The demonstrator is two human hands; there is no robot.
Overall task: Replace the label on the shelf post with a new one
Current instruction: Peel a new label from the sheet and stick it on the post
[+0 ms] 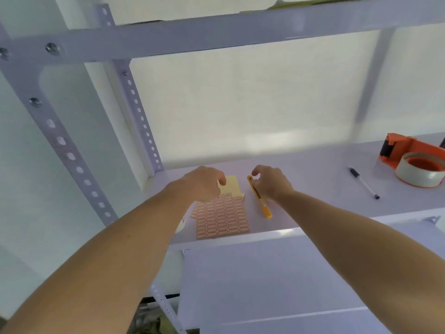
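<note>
A sheet of small red-bordered labels (222, 216) lies on the white shelf (313, 169), its far part showing bare yellow backing. My left hand (203, 183) is over that far part, with curled fingers touching the backing. A yellow utility knife (260, 198) lies just right of the sheet. My right hand (271, 182) is beside it, thumb and forefinger pinching its far end. The perforated white shelf post (72, 155) stands at the left. No label shows on it.
A black-and-white pen (363, 183) lies on the shelf to the right. An orange tape dispenser (416, 162) with a roll of clear tape stands at the far right. A lower shelf sits below, and a rear post (142, 119) at the back left.
</note>
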